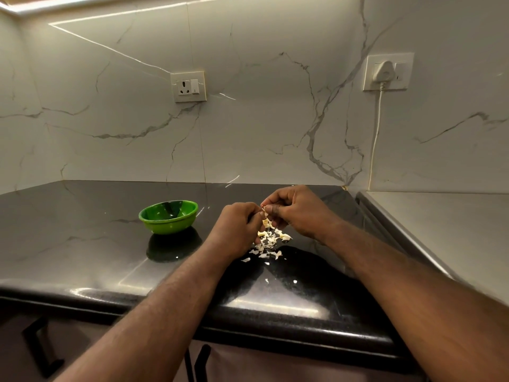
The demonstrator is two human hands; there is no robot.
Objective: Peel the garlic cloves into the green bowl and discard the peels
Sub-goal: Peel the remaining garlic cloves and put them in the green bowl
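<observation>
Black counter (82,244) | left hand (237,230) and right hand (297,210) pinch garlic clove (266,223), mostly hidden | peels (268,244) beneath

Green bowl (168,216), glossy black countertop (82,244), pale peels (268,244) — white, grey-veined marble wall (275,106)

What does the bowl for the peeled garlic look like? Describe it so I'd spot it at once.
Find the dark glossy countertop under the marble wall. The green bowl sits on it, left of the left hand and the pile of pale peels. It is the only bright green thing there.
</observation>
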